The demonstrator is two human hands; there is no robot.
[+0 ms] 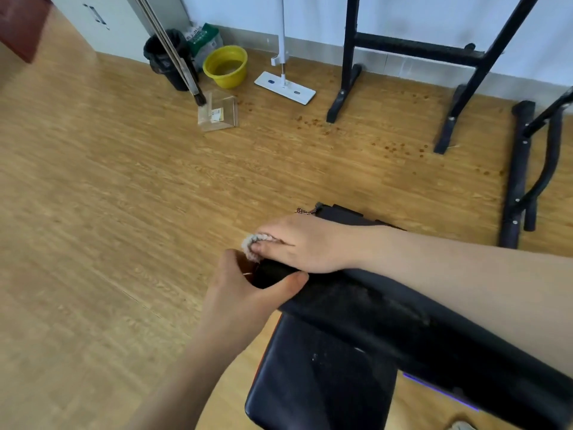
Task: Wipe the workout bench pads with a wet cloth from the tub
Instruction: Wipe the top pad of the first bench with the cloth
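Under right hand [305, 243], bunched whitish cloth [250, 247].

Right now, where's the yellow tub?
In the head view the yellow tub stands on the floor at upper left of centre by the wall, between the black bin and the flat mop.

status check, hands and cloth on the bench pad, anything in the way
Right hand pressing pale cloth onto end of black bench pad. Left hand gripping pad end. Yellow tub far by wall. Nothing blocking.
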